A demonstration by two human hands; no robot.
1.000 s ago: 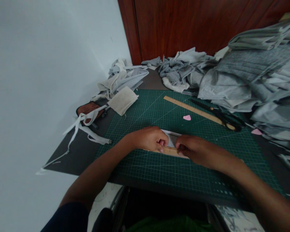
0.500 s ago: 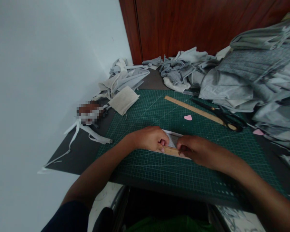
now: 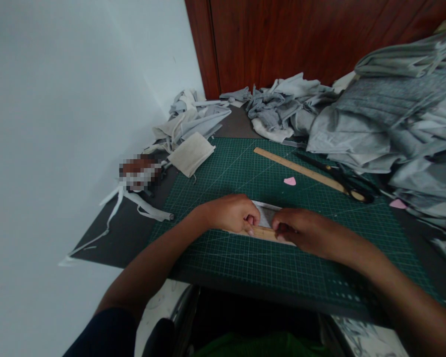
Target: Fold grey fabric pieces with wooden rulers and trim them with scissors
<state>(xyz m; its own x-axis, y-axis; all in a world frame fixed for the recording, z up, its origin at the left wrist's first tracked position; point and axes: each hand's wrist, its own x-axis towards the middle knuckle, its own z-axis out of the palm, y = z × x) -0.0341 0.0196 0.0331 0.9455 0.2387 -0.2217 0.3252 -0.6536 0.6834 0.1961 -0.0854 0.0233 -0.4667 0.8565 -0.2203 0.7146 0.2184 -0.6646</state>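
Head view: grey cloth (image 3: 266,214) just below centre, a wooden strip (image 3: 264,233) along its lower edge.
Left hand (image 3: 233,212): fingers curled together, clamped on the wooden strip.
Right hand (image 3: 297,229): likewise clamped, just beside.
Green mat (image 3: 226,171): beneath.
Black scissors (image 3: 336,174): right of centre, over a ruler (image 3: 288,163).

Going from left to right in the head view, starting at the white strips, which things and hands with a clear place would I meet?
White strips → beige cloth piece → left hand → right hand → rightmost pink scrap.
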